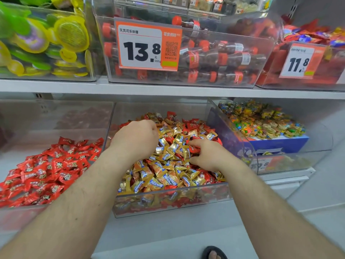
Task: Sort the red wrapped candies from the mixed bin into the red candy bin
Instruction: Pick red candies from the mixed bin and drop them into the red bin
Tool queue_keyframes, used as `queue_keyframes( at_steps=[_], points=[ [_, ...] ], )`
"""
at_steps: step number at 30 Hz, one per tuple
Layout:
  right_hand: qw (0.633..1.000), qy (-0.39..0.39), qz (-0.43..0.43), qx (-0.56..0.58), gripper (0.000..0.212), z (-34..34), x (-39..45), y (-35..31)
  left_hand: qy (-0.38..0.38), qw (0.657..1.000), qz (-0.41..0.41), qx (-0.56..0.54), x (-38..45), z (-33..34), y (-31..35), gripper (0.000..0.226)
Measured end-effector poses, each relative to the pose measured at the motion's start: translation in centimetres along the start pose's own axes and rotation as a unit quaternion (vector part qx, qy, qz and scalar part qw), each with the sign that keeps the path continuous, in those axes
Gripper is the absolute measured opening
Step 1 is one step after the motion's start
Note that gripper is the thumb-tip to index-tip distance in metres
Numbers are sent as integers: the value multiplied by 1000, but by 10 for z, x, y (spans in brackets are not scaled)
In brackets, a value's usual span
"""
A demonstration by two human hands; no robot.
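The clear mixed bin (pixel 168 204) on the lower shelf holds gold-wrapped candies (pixel 164 174) mixed with red wrapped candies (pixel 190 126). To its left, the red candy bin (pixel 22 214) holds a pile of red candies (pixel 46 172). My left hand (pixel 136 137) hovers over the back left of the mixed pile with its fingers curled downward; whatever it holds is hidden. My right hand (pixel 207 154) lies on the pile at the right, thumb and fingers pinching a red candy (pixel 194 148).
A bin of multicoloured foil candies (pixel 261 120) stands to the right. On the shelf above sit bins of cola-bottle candies (pixel 214 58), green and yellow packs (pixel 43 40) and red packets (pixel 317 38), with price tags. A sandalled foot (pixel 213 254) shows at the bottom.
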State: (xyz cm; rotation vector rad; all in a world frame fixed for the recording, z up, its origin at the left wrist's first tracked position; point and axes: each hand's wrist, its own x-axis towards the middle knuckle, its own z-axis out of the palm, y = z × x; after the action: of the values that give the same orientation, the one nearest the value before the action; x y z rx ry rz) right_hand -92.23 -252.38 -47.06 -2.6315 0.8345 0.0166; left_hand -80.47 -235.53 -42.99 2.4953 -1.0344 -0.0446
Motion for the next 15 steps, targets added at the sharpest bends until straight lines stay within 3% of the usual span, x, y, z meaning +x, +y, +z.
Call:
queue_keyframes(
  at_steps=[4,7,9,11,15],
  points=[
    [997,72,8,30,22,-5,-4,2,20,998,54,-38,-5,7,13,16],
    [966,133,41,219,20,-23,-15,8,-44,987,143,-55,-7,21,26,10],
    [898,133,87,410,22,-34,-27,11,-87,977,188,-46,-6,34,35,8],
    [805,81,107,578,21,-39,-38,14,-125,967,221,-27,-3,49,48,17],
    [663,7,101,742,30,-44,-48,20,-156,963,217,34,-4,72,75,36]
  ],
)
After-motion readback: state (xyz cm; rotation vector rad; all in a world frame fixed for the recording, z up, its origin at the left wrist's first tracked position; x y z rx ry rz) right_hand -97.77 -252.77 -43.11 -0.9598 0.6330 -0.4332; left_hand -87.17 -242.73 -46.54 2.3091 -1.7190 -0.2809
